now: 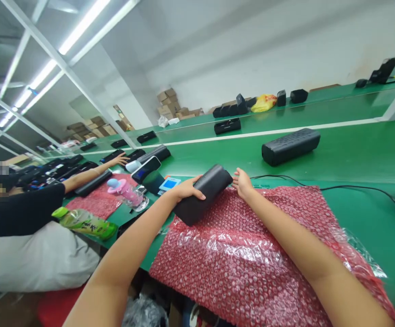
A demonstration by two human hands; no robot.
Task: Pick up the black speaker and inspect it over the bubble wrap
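My left hand (190, 189) grips a long black box that looks like a speaker (207, 193), thumb across its near side. The speaker is tilted, its right end higher, above the red bubble wrap (231, 259) spread over the bench edge. Just off that right end is my right hand (243, 184), fingers apart and holding nothing; whether a fingertip touches the speaker is hard to tell. Another black speaker (291, 146) lies farther back on the right. A thin black cable (279, 176) runs behind my right hand.
To the left lie a phone (146, 170), a small blue-screened device (169, 183), a pink-lidded cup (129, 193) and a green bottle (85, 222). A co-worker (20, 209) sits there, reaching toward several black units. A white rail (197, 142) crosses the green bench (347, 159).
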